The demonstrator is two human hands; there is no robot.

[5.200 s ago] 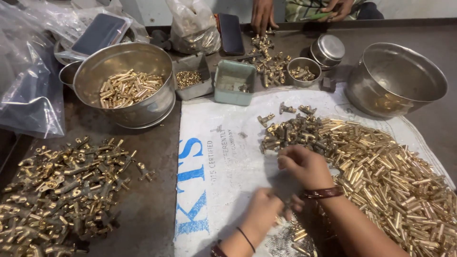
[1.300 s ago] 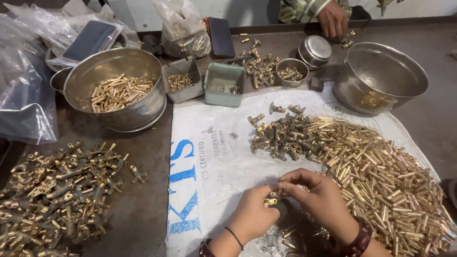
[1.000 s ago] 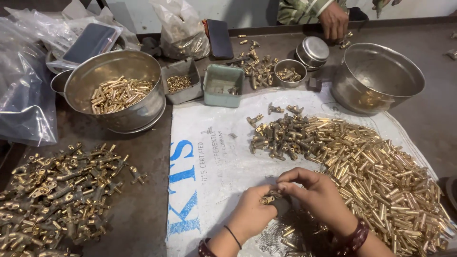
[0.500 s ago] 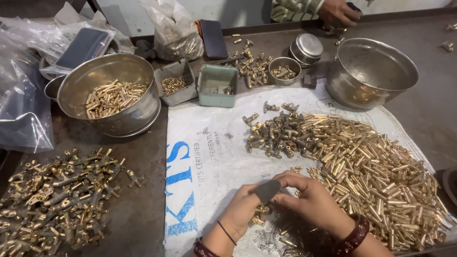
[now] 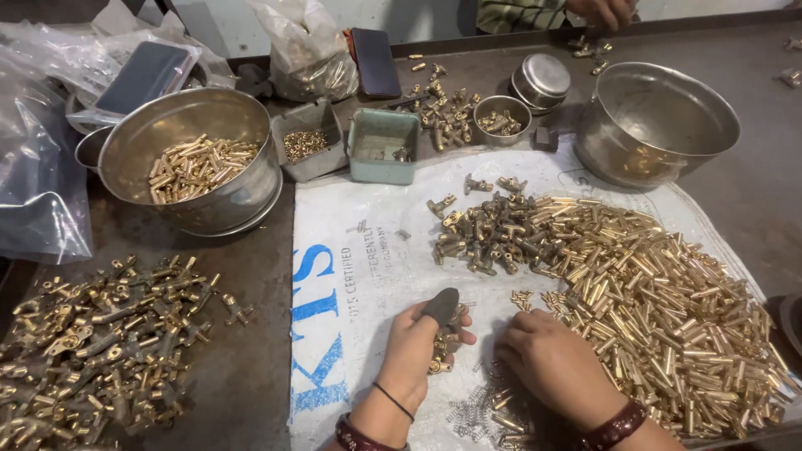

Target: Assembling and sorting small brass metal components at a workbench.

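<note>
Left hand [image 5: 418, 347] on white sack [image 5: 368, 250], fingers curled round brass fitting [image 5: 440, 347]. Right hand [image 5: 551, 363] beside it, knuckles down at edge of brass tube heap [image 5: 668, 292]; grip unclear. Best keep fitting steady, feed one tube squarely. Half a second back, hands met together; now apart.

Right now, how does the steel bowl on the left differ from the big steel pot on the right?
The steel bowl holds a good heap of short brass tubes; the steel pot is nearly empty, with only a few brass bits at the bottom. The bowl stands on the bare dark table, while the pot's near edge rests on the white sack. The bowl stands far from both hands; the pot stands beyond the right hand. Both are shiny, round and upright.
</note>
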